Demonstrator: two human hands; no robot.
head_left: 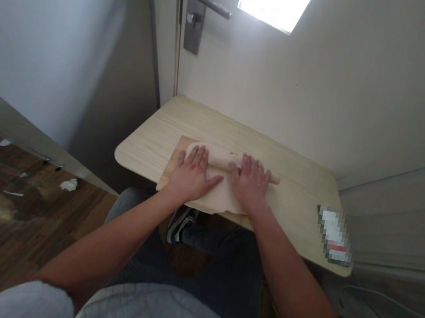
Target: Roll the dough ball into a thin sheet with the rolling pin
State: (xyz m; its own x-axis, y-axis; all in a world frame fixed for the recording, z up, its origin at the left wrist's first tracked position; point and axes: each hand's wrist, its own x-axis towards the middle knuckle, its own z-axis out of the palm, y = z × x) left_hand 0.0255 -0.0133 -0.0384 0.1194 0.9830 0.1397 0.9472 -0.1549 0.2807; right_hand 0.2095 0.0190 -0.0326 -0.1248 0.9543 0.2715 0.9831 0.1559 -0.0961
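A thin, pale sheet of dough (216, 195) is spread over a wooden board (170, 165), with its near edge at the board's front. Across its far part lies a wooden rolling pin (218, 158), its right end sticking out past my right hand. My left hand (192, 174) rests over the pin's left part, fingers stretched out flat and thumb spread over the dough. With its fingers bent over the pin's right part, my right hand (250, 183) holds it from above. The pin's left end is hidden under my left hand.
The board lies on a light wooden table (288, 216) with rounded corners. A blurred-out flat object (334, 235) is at the table's right end. A door with a metal handle (209, 2) stands directly behind. White scraps (68, 184) lie on the floor at left.
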